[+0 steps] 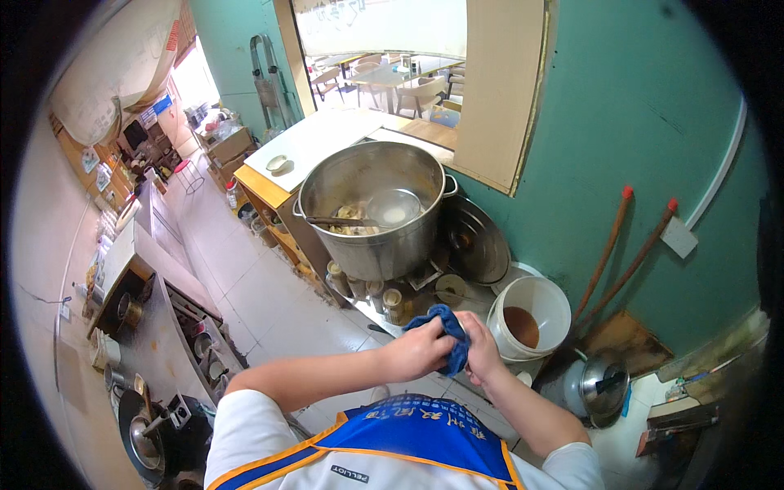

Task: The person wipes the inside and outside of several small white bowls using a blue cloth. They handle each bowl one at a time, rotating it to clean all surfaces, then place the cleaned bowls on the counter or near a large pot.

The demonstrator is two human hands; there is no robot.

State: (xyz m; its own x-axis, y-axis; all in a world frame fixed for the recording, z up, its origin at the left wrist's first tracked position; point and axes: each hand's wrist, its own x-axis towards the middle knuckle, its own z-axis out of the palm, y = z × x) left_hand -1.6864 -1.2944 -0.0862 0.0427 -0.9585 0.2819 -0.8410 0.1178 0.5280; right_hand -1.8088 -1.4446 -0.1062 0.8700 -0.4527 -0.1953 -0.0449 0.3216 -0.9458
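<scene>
Both my hands are together in front of my blue apron, around a bunched dark blue cloth (452, 352). My left hand (418, 352) grips the cloth from one side; my right hand (481, 346) closes on its other side. Whether something lies inside the cloth cannot be told. Beyond them a large steel stockpot (380, 251) stands uncovered, with a ladle (395, 208) resting across food pieces inside. A white plastic bucket (554, 306) holding brown liquid is just right of my right hand. The pot's round metal lid (474, 242) leans behind the pot.
Several containers (393, 300) stand below the pot. A white board (318, 144) bearing a small dish (277, 163) lies on the wooden cabinet. Two reddish rods (606, 251) lean on the green wall. A lidded pot (603, 383) is at right; a wok (144, 435) sits at lower left.
</scene>
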